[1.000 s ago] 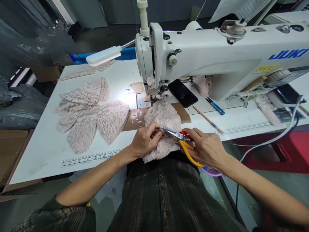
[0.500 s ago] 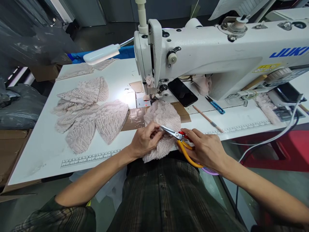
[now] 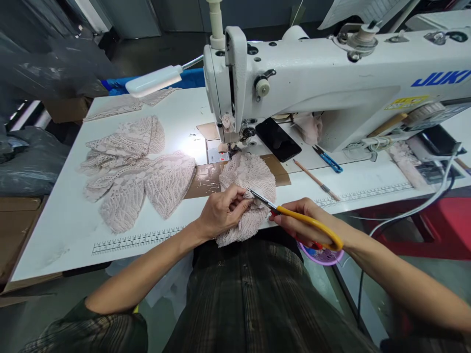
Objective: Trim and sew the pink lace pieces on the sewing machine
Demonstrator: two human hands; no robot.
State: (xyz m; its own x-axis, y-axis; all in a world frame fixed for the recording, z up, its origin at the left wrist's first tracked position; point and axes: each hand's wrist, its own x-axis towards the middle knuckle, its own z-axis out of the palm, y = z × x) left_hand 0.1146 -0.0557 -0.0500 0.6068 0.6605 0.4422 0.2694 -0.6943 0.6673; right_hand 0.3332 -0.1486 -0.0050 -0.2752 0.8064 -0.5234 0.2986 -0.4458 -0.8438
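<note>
Pale pink lace fabric [image 3: 247, 174] lies at the front of the sewing machine, its lower end hanging over the table edge. My left hand [image 3: 225, 210] pinches a fold of this lace between thumb and fingers. In my right hand [image 3: 307, 223] are scissors [image 3: 307, 220] with yellow and red handles, held turned on their side. Their blades point left, and the tips touch or nearly touch the lace beside my left fingertips. Whether the blades have fabric between them I cannot tell.
The white sewing machine [image 3: 316, 73] stands behind the lace. More lace pieces [image 3: 169, 184] lie on the left of the table [image 3: 69, 235]. A phone [image 3: 278, 139], blue thread snips [image 3: 327, 159] and a pencil-like stick [image 3: 316, 180] lie right. A purple basket [image 3: 326, 257] sits below the edge.
My right hand has rolled the scissors over, so the yellow handle now points right over the hand instead of downward. The blades look closer together. My left hand keeps its hold on the lace.
</note>
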